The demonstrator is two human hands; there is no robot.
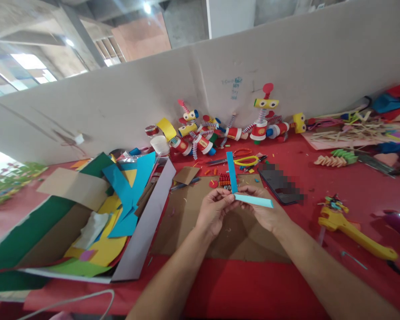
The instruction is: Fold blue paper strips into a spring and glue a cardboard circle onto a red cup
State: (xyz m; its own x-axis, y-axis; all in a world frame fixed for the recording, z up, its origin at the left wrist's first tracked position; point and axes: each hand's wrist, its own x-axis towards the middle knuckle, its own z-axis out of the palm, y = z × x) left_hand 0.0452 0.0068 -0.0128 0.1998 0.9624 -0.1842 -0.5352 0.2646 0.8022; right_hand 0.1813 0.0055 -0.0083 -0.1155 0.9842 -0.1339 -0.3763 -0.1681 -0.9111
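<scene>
Bare forearms (173, 271) slant inward over the red table (320, 184), bringing both hands close together above the brown cardboard (250, 242). The left hand (215, 209) has its thumb and fingers pinched narrow on the corner where a blue paper strip (232, 173), pointing away, meets a pale blue strip (256, 201) running rightward. The right hand (263, 212) curls behind that pale piece; I can't tell whether it grips.
</scene>
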